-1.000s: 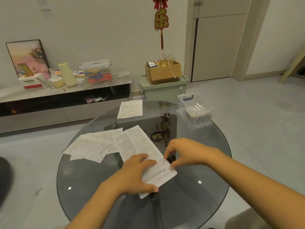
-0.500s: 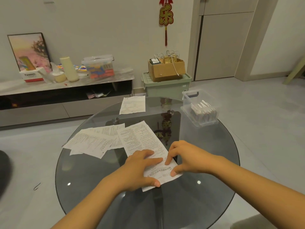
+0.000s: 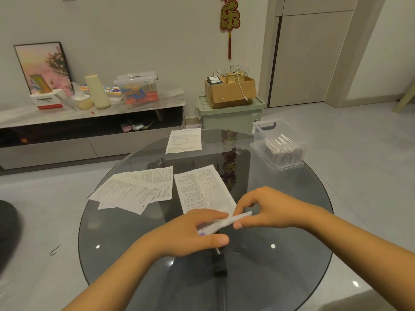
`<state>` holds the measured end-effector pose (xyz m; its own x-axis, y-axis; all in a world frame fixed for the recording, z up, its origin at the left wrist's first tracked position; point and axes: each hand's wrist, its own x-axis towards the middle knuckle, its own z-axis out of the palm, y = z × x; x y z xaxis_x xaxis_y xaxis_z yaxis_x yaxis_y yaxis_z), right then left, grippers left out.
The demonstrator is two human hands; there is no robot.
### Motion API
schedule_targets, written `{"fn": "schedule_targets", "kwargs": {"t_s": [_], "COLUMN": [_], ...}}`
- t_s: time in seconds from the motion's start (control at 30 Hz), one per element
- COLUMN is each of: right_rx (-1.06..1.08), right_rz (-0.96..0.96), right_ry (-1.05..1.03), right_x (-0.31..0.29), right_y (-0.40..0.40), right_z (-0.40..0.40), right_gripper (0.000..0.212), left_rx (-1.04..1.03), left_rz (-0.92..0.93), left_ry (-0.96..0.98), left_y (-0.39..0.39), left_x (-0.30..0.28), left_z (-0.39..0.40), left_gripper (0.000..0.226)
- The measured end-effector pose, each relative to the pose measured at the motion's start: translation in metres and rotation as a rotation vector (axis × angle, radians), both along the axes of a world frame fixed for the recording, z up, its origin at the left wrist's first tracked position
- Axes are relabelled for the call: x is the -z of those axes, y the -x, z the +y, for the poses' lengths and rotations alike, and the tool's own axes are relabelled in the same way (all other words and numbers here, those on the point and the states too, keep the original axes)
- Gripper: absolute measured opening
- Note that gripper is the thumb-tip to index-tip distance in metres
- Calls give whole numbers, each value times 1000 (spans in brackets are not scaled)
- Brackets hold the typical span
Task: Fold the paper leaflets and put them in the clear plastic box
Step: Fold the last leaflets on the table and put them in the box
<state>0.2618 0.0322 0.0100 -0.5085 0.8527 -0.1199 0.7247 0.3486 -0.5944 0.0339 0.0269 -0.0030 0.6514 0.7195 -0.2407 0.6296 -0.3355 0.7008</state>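
Note:
A long printed leaflet (image 3: 202,189) lies on the round glass table (image 3: 125,239), with its near end lifted off the glass. My left hand (image 3: 190,234) pinches that raised edge between thumb and fingers. My right hand (image 3: 267,208) pinches the same edge at its right end. A loose pile of flat leaflets (image 3: 134,189) sits to the left, and one more leaflet (image 3: 184,140) lies at the far side. The clear plastic box (image 3: 278,144) stands at the far right of the table with several folded leaflets inside.
Behind the table a green storage bin (image 3: 229,115) carries a cardboard box (image 3: 229,90). A low TV bench (image 3: 89,122) with bottles, a lidded box and a picture runs along the left wall. Grey tiled floor surrounds the table.
Both hands went from pressing the leaflet's near end flat to pinching it and lifting that edge off the glass. The camera view shifted slightly.

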Motion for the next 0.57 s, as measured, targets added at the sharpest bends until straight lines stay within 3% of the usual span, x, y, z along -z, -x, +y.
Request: {"fn": "schedule_targets", "kwargs": {"t_s": [0.07, 0.17, 0.3, 0.5, 0.57], "right_rx": [3, -6, 32, 267, 353], "right_rz": [51, 136, 229, 327, 385], "right_ry": [31, 85, 166, 170, 199], "right_x": [-6, -16, -23, -12, -9], "right_y": [-1, -4, -8, -7, -5], "right_z": [1, 1, 3, 12, 16], "right_gripper": [24, 40, 54, 72, 69], "left_rx": [23, -5, -147, -396, -507], "left_rz": [-85, -182, -334, -437, -435], "left_ry": [52, 106, 316, 428, 400], "left_y": [-2, -1, 4, -1, -5], "left_x": [-10, -18, -23, -19, -17], "left_z": [-5, -6, -2, 6, 9], "left_gripper": [32, 37, 33, 24, 20]}}
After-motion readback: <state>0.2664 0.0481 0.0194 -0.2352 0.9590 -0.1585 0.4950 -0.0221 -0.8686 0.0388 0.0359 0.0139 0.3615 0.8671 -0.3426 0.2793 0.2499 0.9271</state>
